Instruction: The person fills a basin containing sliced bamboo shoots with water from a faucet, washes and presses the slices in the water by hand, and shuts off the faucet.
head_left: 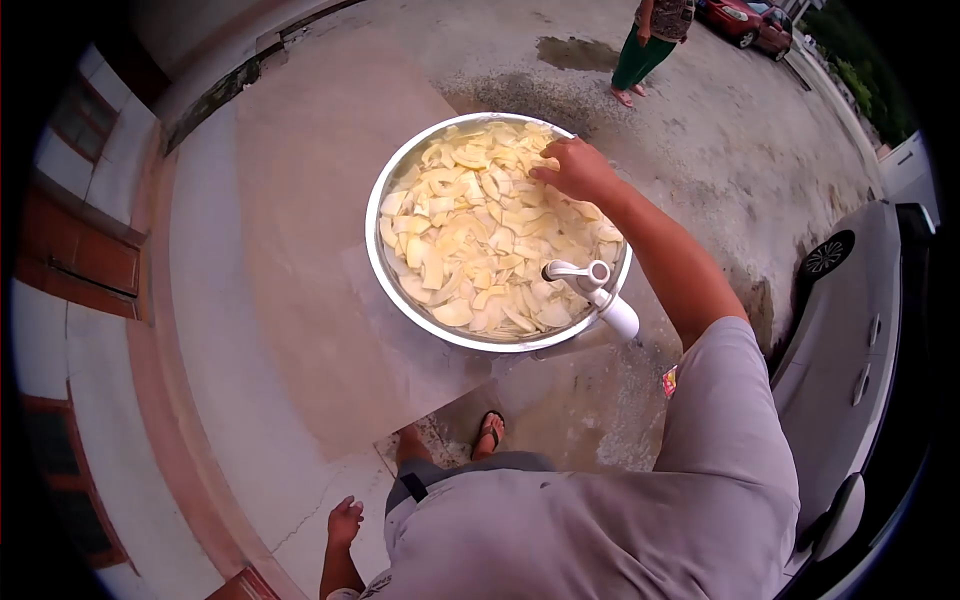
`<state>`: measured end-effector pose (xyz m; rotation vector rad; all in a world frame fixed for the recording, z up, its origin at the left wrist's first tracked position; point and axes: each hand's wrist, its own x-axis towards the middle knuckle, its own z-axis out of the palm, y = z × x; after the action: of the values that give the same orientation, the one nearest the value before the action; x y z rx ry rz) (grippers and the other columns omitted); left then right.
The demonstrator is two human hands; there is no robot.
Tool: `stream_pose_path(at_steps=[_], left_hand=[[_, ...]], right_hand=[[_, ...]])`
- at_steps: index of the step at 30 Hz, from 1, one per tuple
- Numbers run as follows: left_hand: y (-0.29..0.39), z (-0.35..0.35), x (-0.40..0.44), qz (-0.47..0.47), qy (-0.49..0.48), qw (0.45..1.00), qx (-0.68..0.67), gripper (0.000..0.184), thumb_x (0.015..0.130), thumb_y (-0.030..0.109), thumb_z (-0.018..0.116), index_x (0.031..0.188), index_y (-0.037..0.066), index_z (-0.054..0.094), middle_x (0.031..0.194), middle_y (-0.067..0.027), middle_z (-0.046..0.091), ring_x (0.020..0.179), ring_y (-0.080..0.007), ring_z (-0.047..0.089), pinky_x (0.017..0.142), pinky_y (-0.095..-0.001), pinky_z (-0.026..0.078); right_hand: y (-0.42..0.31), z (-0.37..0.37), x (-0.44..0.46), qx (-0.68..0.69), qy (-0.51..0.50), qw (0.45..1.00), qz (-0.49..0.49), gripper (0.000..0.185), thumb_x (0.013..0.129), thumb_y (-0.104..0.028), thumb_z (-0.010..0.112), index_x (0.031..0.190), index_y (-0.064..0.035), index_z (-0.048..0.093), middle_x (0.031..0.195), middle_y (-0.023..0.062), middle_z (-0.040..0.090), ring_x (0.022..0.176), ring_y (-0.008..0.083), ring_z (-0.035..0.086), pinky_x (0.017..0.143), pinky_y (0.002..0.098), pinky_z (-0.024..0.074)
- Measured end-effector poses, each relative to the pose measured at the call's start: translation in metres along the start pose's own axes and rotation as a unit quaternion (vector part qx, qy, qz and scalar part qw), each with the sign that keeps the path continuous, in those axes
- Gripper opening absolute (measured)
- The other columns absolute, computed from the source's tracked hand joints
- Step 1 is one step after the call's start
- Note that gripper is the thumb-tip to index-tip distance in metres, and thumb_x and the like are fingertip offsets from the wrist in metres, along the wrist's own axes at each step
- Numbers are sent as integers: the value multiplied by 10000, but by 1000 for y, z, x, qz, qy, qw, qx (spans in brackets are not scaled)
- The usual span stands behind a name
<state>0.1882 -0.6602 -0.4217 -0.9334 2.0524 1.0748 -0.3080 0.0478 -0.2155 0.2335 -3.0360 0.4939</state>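
Observation:
A large round metal basin [374,235] holds many pale yellow, flat curved slices [470,235] that look wet. My right hand [578,168] reaches over the basin's far right side. Its fingers and thumb are apart and bent down at the slices; no slice shows firmly held. Away from the basin, my left hand [345,520] hangs low at my left side, fingers loosely bent and holding nothing. A white fitting with a ring and a dark tip [590,285] lies over the basin's near right rim, its thick white end [620,318] sticking outside.
Another person [648,45] stands beyond the basin. A silver car [850,330] is close on my right, a red car [750,20] farther off. A wall with brown-framed doors and windows [85,250] runs along the left. A small red packet [669,381] lies on the ground.

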Motion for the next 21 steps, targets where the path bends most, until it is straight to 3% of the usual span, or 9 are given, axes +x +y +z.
stream_pose_path(at_steps=[2,8,10,11,13,15,18,20,21], left_hand=[[1,-2,-2,-2,12,999,-31,578,980,287,713,1480,37,564,956,-70,726,777,-172,687,645,-323,530],[-8,7,-14,-36,-15,999,-35,551,991,276,701,1472,39,575,933,-44,716,748,-153,663,609,-310,518],[13,0,-24,5,-82,991,108,564,985,284,703,1476,36,573,927,-50,720,745,-149,661,588,-310,512],[12,-6,-10,19,-103,985,135,570,985,289,702,1478,35,571,924,-53,722,744,-150,661,591,-309,514],[-4,-23,25,39,-149,969,194,582,983,298,701,1484,33,566,920,-58,725,742,-151,661,595,-306,516],[4,-40,48,43,-110,985,122,588,984,304,695,1487,31,562,950,-69,730,752,-159,667,610,-312,527],[20,-74,82,69,-73,994,31,604,987,305,689,1507,36,539,1059,-88,728,830,-174,686,682,-324,553],[25,-99,100,87,-61,994,-23,615,988,302,688,1520,41,524,1102,-91,723,868,-180,691,711,-330,558],[18,-112,112,97,-69,992,-32,611,992,281,686,1530,50,513,1110,-89,720,895,-184,689,744,-335,562]], right_hand=[[12,4,-16,60,179,981,33,445,908,-407,746,1129,-21,776,1194,190,717,1151,366,655,997,451,512],[61,0,-145,271,247,903,222,394,898,-376,769,1102,-40,788,1140,190,758,1080,328,724,946,416,556],[82,16,-220,111,287,907,287,389,902,-372,773,1107,-42,786,1116,177,767,1065,305,732,933,398,558],[104,31,-261,137,262,904,309,403,941,-349,769,1155,-7,766,1034,136,793,950,206,746,883,345,565],[123,57,-355,204,247,861,394,393,926,-334,786,1110,13,769,988,103,785,892,161,723,795,310,565],[120,86,-445,291,264,731,557,307,944,-300,768,1038,-8,752,862,63,722,689,140,674,566,282,511],[66,127,-548,514,436,405,618,282,993,-332,675,921,-62,641,811,84,701,616,204,679,491,308,530],[28,170,-583,571,488,313,581,300,1006,-374,643,905,-93,615,805,97,704,600,224,680,489,324,547],[8,191,-586,579,465,326,584,313,1007,-386,641,901,-93,609,800,96,704,595,226,676,491,329,548]])
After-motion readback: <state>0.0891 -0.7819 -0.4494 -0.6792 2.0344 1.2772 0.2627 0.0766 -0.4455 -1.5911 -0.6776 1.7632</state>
